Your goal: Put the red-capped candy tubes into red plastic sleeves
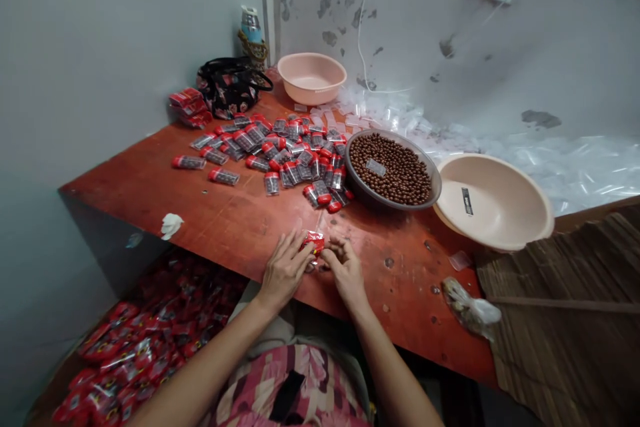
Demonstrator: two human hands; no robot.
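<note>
A small red plastic packet (315, 241) lies at the front edge of the red table, between my two hands. My left hand (286, 267) rests on its left side, with the fingers stretched out and the fingertips touching it. My right hand (345, 270) is at its right side, fingers bent, thumb and fingertips gripping the packet's edge. Behind them lie many small clear containers with red caps and dark contents (300, 150). To their right stands a grey bowl of brown balls (395, 170) with a small clear container (375, 167) on top.
An empty beige basin (495, 203) stands at the right and a pink basin (312, 79) at the back. Clear plastic pieces (580, 170) are heaped along the wall. A black bag (230, 90) sits at the back left. Red packets (145, 347) fill the lower left; cardboard (570, 300) is at right.
</note>
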